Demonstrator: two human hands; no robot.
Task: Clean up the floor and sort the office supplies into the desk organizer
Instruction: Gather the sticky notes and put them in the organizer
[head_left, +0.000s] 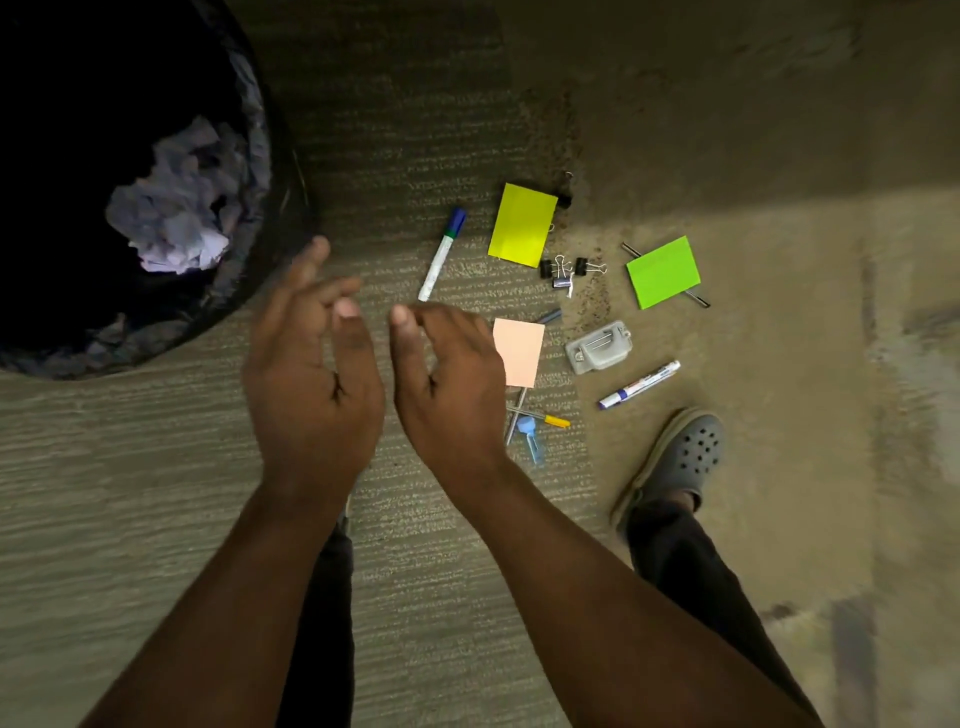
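The carpeted floor (415, 519) is filling the head view, with a black-lined bin (249, 156) sitting at the far left and holding crumpled paper (176, 218). Both hands are hovering low over the carpet, empty and loosely open with the fingers curled: the left hand (311, 374) is nearest the bin, the right hand (447, 384) just beside it. The scattered supplies are all lying to the right of the hands and partly beyond them. A peach sticky pad (519, 353) is lying almost under the right hand's outer edge, and a blue-capped marker (441, 254) is lying just beyond the fingertips, its long axis running near to far with the cap at the far end. Further right are lying a yellow pad (522, 224), binder clips (566, 271), a green pad (663, 271), a grey stapler (598, 347) and a second marker (639, 384). The right hand looks better placed for whichever piece is picked first. No desk organizer is showing.
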